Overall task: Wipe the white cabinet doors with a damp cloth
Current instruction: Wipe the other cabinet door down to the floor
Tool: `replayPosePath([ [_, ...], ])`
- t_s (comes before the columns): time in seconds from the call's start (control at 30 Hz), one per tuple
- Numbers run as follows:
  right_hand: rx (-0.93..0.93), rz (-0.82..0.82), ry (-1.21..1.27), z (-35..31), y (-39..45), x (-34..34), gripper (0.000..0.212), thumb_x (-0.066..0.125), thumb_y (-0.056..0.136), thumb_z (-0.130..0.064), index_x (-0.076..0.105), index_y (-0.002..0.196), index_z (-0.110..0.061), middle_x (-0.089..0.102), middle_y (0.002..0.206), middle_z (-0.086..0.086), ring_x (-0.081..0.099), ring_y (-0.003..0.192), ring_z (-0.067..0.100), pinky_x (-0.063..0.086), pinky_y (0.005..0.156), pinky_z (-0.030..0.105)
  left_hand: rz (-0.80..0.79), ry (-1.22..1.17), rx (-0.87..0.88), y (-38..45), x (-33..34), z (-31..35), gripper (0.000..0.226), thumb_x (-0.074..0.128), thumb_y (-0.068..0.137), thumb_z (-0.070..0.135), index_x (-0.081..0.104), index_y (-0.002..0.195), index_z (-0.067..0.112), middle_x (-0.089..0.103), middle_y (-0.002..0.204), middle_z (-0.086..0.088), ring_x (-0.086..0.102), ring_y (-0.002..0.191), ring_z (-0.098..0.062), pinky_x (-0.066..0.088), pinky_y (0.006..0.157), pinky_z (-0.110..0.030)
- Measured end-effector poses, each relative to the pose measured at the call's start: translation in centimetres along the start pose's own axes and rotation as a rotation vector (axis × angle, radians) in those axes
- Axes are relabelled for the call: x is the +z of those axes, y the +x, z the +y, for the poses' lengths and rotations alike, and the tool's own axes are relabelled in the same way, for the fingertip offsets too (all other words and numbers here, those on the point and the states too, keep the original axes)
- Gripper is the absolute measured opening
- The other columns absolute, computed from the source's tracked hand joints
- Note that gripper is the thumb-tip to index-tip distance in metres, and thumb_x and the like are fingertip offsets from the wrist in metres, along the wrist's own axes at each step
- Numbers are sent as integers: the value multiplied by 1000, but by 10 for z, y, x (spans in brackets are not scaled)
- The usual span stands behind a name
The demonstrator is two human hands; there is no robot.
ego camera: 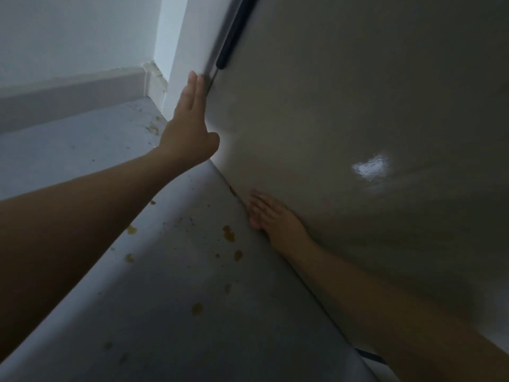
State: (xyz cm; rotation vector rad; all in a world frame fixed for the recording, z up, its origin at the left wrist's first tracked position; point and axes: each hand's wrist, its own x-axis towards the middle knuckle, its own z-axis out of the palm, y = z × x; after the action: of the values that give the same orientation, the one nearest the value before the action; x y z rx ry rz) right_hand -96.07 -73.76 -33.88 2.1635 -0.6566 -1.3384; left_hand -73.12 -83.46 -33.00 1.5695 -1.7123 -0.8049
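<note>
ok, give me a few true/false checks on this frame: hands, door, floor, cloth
1. The left hand lies flat with straight fingers against the cabinet door. True.
2. The right hand grips a cloth. False: no cloth is in view; its fingers lie flat low on the door.
3. Brownish spots mark the floor. True.
4. The dark handle sits below the right hand. False: it is above the left hand.

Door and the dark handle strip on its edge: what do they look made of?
Door: smooth, glossy painted or laminated panel, judging by the bright reflection; core can't be told. Handle strip: dark, matte, rounded end, probably plastic or coated metal; too blurred to say which.
</note>
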Motion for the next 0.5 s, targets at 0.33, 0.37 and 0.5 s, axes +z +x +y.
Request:
replayPosePath([
  [0.33,177,132,-83,65,-81,-35,61,17,89,-18,19,149,-4,16,157,9,11,146,27,-9,110,48,-91,-15,56,-16,7,34,97,58,86,18,-15,151,20,-19,158,6,5,147,-20,34,103,-38],
  [0.37,320,230,-85,80,-93,-45,62,20,85,-18,36,144,-9,33,151,6,28,141,24,6,113,46,-87,-27,64,-18,7,38,97,58,86,18,-14,151,20,-19,159,6,5,147,-20,34,101,-35],
  [0.5,718,573,-26,115,-153,-53,52,36,88,-15,44,139,-6,39,147,8,38,134,27,6,115,38,-82,-69,142,-25,-3,53,96,58,86,17,-13,151,20,-17,159,6,4,147,-19,27,100,-28],
])
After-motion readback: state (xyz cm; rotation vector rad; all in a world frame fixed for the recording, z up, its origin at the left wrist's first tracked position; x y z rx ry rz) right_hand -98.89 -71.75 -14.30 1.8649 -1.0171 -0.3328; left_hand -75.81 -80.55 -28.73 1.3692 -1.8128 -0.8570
